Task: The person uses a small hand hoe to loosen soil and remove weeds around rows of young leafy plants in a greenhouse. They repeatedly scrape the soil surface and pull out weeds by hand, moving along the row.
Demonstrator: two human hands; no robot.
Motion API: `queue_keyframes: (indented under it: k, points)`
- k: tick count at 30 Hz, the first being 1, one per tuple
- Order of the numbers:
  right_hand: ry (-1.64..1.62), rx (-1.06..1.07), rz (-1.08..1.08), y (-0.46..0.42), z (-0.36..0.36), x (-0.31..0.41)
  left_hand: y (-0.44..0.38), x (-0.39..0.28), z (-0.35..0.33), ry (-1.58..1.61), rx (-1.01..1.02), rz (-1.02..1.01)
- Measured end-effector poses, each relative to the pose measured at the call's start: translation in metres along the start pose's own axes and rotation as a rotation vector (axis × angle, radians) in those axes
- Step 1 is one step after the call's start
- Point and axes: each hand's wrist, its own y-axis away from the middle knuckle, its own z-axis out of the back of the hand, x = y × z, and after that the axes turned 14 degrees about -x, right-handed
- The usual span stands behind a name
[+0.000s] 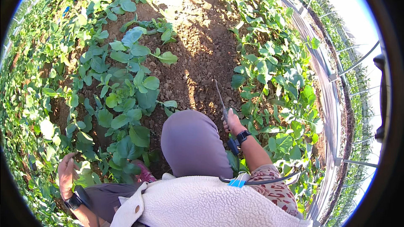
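My right hand (233, 122), beside my raised knee, is closed around the handle of a slim metal hand tool (219, 94). The tool's thin shaft points away from me, and its tip is over or against the brown soil (202, 72); I cannot tell which. My left hand (67, 174) is low on the left, among the leaves, with loosely bent fingers and nothing visible in it. Close to that hand is a pale green leaf (86, 173). Broad-leaved green plants (126, 113) grow between my left hand and the bare soil strip.
My knee (194, 145) in grey trousers rises in front of me. Another leafy row (268, 66) grows to the right, bordered by a pale plastic sheet (326, 101) and metal frame poles (359, 61). A black cable (271, 181) crosses my right upper arm. My pink shoe (145, 171) shows among the leaves.
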Motion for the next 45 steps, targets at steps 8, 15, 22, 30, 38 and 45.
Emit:
queue_keyframes:
  k: [8, 15, 22, 30, 38, 45]
  points:
    - [-0.077, -0.034, 0.178, 0.008, -0.005, -0.028, 0.013, 0.032, 0.023, 0.016, -0.047, 0.052]
    - [-0.134, -0.094, 0.137, -0.005, -0.015, -0.015, 0.016, 0.025, 0.017, -0.077, -0.092, 0.137]
    - [0.156, -0.202, 0.067, -0.047, -0.019, -0.074, -0.004, 0.026, 0.005, -0.075, -0.033, 0.151]
    - [0.016, -0.137, 0.036, 0.017, 0.014, -0.088, 0.002, 0.017, 0.006, -0.130, -0.046, 0.168]
    - [0.474, -0.125, 0.374, 0.013, 0.007, -0.103, 0.007, 0.014, 0.003, -0.132, -0.046, 0.157]
    - [0.042, -0.159, 0.230, -0.003, -0.045, 0.011, 0.009, 0.013, 0.004, -0.132, -0.066, 0.175]
